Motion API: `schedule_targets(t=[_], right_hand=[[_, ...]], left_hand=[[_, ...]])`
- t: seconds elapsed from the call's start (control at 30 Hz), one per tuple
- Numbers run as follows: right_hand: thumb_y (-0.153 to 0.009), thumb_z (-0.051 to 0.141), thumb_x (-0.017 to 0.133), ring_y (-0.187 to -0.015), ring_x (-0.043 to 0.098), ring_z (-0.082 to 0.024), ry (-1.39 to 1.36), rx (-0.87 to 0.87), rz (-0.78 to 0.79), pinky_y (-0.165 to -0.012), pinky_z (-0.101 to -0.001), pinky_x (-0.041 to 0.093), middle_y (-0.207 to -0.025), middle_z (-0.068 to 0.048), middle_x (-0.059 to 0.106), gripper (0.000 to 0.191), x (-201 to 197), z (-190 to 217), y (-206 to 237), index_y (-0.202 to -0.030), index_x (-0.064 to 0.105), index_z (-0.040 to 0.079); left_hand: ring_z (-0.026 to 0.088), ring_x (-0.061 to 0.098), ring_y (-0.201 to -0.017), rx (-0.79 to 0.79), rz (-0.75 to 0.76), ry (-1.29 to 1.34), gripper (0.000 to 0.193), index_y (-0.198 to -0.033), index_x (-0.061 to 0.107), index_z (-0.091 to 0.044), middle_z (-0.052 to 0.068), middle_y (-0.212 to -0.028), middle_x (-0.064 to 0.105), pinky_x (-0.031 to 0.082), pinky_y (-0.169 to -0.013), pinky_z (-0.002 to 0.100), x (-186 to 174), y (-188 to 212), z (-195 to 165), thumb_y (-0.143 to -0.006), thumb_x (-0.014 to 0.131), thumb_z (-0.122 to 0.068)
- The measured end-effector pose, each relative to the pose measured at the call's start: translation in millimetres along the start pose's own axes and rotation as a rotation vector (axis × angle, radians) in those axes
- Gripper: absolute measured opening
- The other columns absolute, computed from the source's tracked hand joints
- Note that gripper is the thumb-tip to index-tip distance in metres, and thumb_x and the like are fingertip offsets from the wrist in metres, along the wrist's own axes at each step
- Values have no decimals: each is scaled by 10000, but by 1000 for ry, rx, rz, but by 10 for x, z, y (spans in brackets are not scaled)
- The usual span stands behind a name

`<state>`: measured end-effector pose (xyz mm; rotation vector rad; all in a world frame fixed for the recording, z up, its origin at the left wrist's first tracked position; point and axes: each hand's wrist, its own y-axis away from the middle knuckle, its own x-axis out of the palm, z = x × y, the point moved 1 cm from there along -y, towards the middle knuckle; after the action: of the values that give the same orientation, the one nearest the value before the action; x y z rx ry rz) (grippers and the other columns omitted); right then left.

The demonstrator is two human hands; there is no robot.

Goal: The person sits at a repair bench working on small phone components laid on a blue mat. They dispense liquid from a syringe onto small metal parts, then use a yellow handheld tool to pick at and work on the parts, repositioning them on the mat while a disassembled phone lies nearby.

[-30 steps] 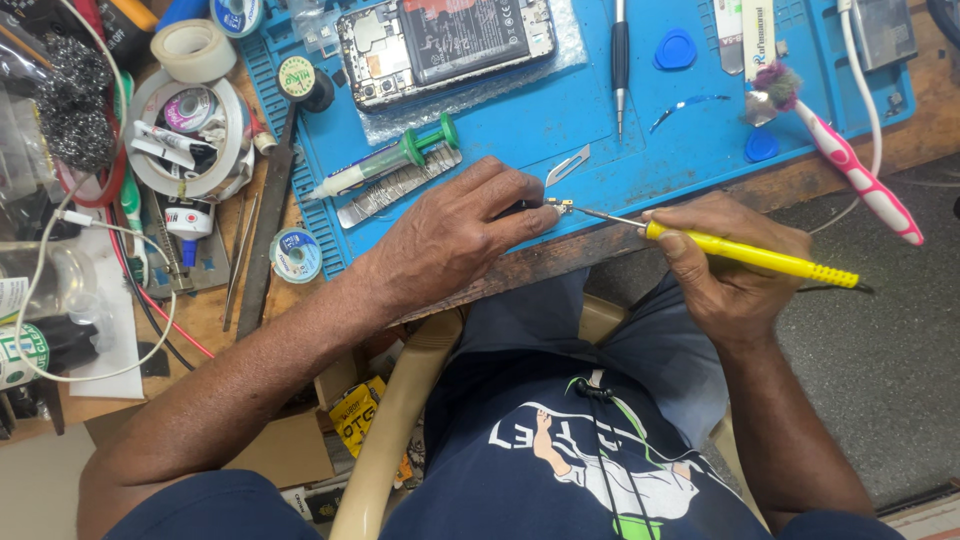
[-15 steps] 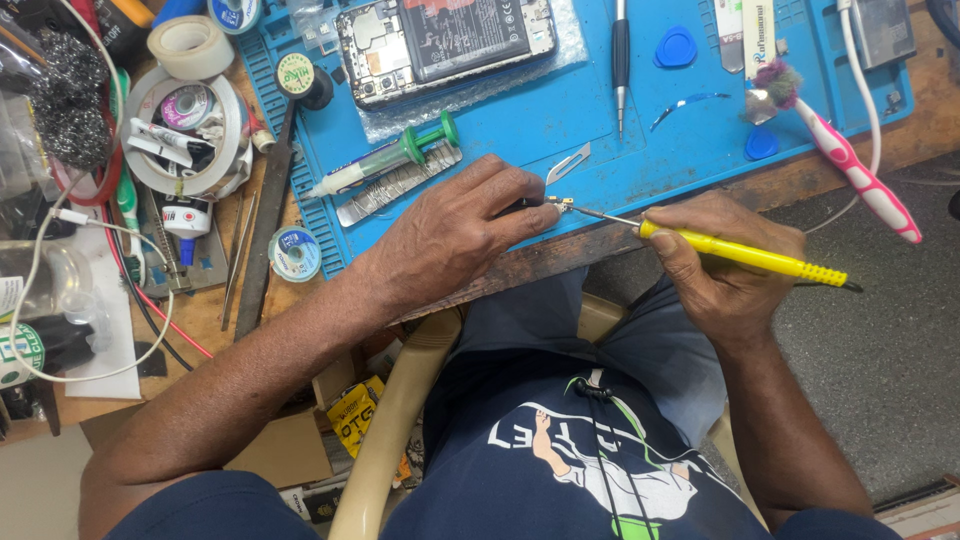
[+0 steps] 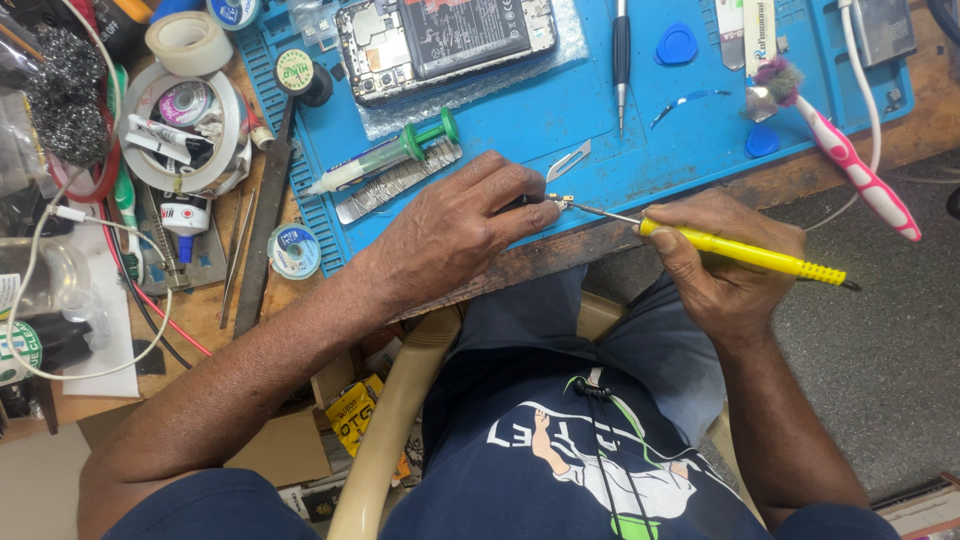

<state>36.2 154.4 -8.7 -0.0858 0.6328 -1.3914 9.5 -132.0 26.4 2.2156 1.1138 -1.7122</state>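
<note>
left hand (image 3: 455,225) closed, pinning small part (image 3: 558,200) at mat (image 3: 560,130) edge | right hand (image 3: 725,260) gripping yellow screwdriver (image 3: 745,253), tip on part | advice: keep part pinned, tip seated, press lightly to avoid slipping

Yellow glossy plastic screwdriver handle (image 3: 760,256) ending in bare metal shaft, matt blue rubbery mat (image 3: 560,130), worn rough wooden bench edge (image 3: 560,262) showing at 6 o'clock.

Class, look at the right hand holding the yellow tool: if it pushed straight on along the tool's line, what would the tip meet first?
Most likely the small part pinched in the left hand, which the yellow tool in the right hand already seems to touch.
</note>
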Motion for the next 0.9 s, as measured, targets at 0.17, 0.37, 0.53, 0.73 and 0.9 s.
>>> schedule_targets(t=[0.17,0.37,0.53,0.73,0.9], right_hand=[[-1073,82,756,-849,737,-157,-33,19,-16,-755,-242,574,-973,-126,763,93,-2,-18,24,-1106,739,-4],[-1076,74,746,-853,739,-157,-40,7,-9,-755,-242,576,-979,-126,762,80,-4,-42,35,-1106,736,1],[-1074,83,750,-870,752,-162,-16,-17,0,-768,-248,595,-988,-124,766,100,-2,-63,24,-1148,733,18],[-1073,80,748,-874,754,-161,-30,-18,6,-768,-248,600,-992,-126,766,85,5,-73,16,-1119,729,11],[-1074,76,747,-868,752,-157,-50,4,-2,-763,-244,599,-991,-130,764,102,6,-60,13,-1153,734,14]], left_hand=[[204,598,-1028,0,3,-12,308,-1231,691,-85,56,-1153,620,579,-848,319,13,8,-2,-929,703,-31],[202,595,-1024,0,6,-17,296,-1226,692,-83,56,-1154,620,580,-851,319,5,8,3,-933,700,-44],[202,595,-1028,3,0,-18,279,-1221,692,-82,57,-1152,618,579,-856,321,0,6,9,-943,699,-55],[201,596,-1023,-4,3,-10,287,-1224,693,-83,57,-1151,620,579,-850,321,3,13,14,-940,703,-47],[203,597,-1027,3,-3,-9,303,-1236,692,-86,58,-1156,623,580,-851,321,4,11,17,-936,702,-41]])
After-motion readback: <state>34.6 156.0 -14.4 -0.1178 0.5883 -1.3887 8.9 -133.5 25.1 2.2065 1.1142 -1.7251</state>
